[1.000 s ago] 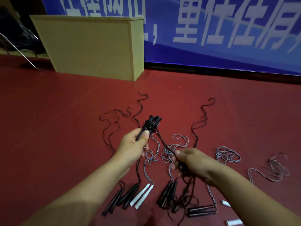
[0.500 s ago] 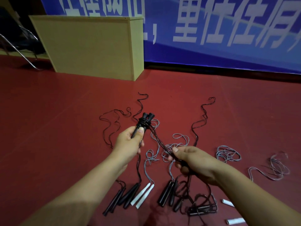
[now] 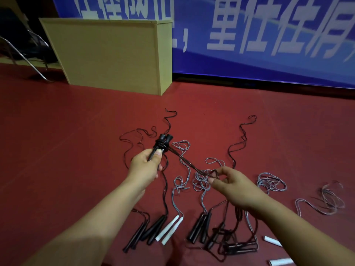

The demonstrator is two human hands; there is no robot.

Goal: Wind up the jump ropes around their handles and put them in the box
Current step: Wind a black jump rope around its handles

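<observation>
Red floor point(image 3: 57, 150) is carrying loose jump ropes point(image 3: 201, 181); blue banner point(image 3: 249, 45) behind. Left hand point(image 3: 146, 166) is gripping black handles point(image 3: 163, 144); right hand point(image 3: 232, 185) is pinching cord point(image 3: 184, 160).

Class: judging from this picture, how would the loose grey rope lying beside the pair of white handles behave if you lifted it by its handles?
The grey rope lies in loose curls, so it would probably hang floppy and trail. It looks thin, so likely light. It may snag neighbouring ropes.

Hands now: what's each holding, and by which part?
Left hand grips the paired black handles by their lower shafts, below the wound turns. Right hand pinches the same rope's loose cord near its end.
</observation>
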